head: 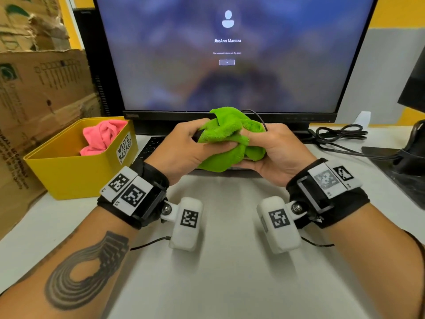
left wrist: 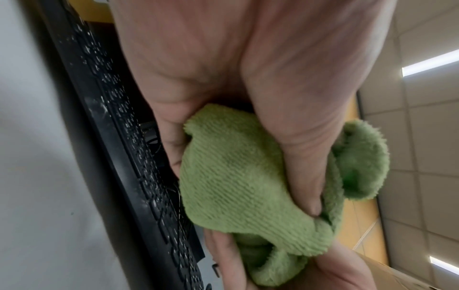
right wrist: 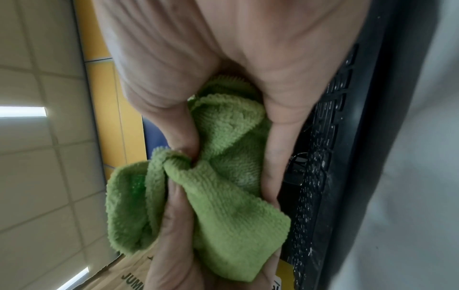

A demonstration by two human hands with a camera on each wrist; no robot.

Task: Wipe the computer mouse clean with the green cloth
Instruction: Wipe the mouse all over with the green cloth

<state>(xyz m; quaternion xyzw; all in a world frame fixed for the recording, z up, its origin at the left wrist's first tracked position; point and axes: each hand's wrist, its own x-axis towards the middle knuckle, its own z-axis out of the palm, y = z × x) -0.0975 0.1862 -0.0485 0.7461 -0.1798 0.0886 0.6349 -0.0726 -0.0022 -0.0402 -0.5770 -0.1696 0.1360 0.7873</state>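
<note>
Both hands are raised together over the keyboard, holding a bunched green cloth [head: 226, 134] between them. The black computer mouse [head: 196, 136] is almost wholly wrapped in it. Only a dark sliver shows under my left fingers, and its cable [head: 259, 116] arcs out of the top of the cloth. My left hand [head: 184, 148] grips the wrapped mouse, thumb pressed into the cloth [left wrist: 236, 176]. My right hand [head: 274, 150] pinches and curls round the cloth [right wrist: 236, 215] from the right side.
A black keyboard [head: 149, 148] lies under the hands, in front of a lit monitor [head: 227, 65]. A yellow waste basket [head: 69, 173] holding a pink cloth [head: 101, 137] stands at left, with cardboard boxes [head: 41, 88] behind it. Black cables [head: 340, 132] and dark equipment [head: 411, 157] lie at right.
</note>
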